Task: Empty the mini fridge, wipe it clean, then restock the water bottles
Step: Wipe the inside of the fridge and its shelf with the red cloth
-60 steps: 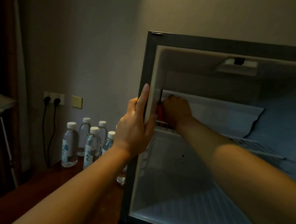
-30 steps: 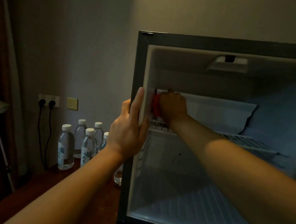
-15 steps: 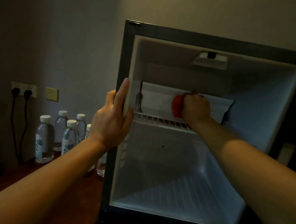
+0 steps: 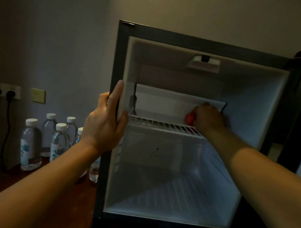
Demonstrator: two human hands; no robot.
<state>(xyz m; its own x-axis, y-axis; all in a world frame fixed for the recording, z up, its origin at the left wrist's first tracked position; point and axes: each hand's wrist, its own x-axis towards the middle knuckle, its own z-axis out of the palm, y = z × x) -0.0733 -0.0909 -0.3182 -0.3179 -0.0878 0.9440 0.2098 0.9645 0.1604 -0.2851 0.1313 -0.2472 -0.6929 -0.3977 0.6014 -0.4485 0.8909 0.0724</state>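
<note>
The mini fridge stands open with nothing stored inside, its white interior and wire shelf bare. My left hand grips the fridge's left front frame, thumb inside the opening. My right hand reaches deep inside above the wire shelf and holds a red cloth against the white back panel at its right end. Several water bottles with white caps stand on the wooden surface left of the fridge.
Two black plugs sit in a wall socket at far left, cords hanging down, with a yellowish wall switch beside it. The dark wooden surface runs under the bottles. A light housing hangs from the fridge ceiling.
My right hand has slid the red cloth from the left end of the back panel across to its right end. My left hand has kept its hold on the frame.
</note>
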